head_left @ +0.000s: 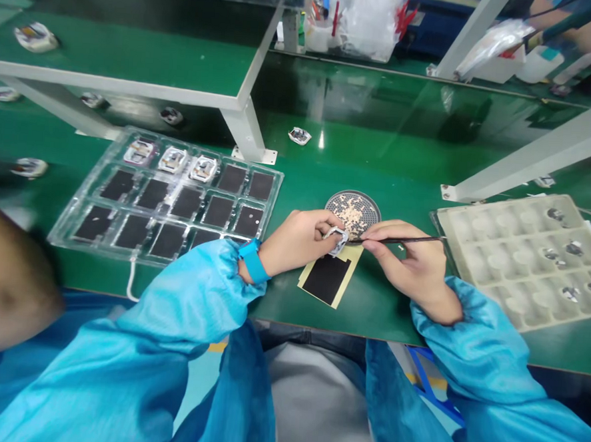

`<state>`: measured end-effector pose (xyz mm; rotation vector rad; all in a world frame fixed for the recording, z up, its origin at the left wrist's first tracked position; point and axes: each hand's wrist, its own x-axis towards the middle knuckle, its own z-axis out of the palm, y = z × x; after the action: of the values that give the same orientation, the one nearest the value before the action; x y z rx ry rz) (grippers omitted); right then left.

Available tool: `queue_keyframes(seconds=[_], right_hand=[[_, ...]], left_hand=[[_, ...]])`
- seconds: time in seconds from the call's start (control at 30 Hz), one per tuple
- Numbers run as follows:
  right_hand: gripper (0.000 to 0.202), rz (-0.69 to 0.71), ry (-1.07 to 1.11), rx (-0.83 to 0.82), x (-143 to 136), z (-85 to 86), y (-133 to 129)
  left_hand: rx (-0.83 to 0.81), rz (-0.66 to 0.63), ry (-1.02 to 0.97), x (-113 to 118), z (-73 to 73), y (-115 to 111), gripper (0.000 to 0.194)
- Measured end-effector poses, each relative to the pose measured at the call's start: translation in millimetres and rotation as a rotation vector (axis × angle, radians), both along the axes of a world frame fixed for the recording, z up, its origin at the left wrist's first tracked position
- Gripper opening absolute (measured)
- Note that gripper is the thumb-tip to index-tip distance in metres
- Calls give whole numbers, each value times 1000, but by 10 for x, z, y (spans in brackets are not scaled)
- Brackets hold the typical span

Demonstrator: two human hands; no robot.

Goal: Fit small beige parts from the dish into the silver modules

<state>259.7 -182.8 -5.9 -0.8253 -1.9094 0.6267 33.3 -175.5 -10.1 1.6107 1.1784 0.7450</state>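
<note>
With the round dish as landmark, the left hand pinches 1 small white part at its near edge, the right hand clamps 1 thin dark tool, and a slip could scatter bits.

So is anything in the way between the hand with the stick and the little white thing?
Only the black stick in the right hand, its tip close by the white part in the left hand. Nothing else visible is between.
</note>
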Motion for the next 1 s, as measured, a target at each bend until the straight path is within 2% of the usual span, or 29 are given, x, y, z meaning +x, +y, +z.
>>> queue_keyframes(seconds=[0.33, 0.63, 0.77, 1.0], right_hand=[[18, 9, -37, 60, -28, -1, 1], [17, 12, -61, 42, -35, -13, 9], [22, 26, 10, 43, -23, -8, 6], [22, 19, 87, -47, -10, -23, 6]], left_hand=[[15, -11, 26, 1, -4, -5, 17], [10, -27, 0, -1, -2, -15, 17], [-29, -4, -33, 2, -6, -7, 18], [-135, 23, -150, 21, 51, 7, 22]])
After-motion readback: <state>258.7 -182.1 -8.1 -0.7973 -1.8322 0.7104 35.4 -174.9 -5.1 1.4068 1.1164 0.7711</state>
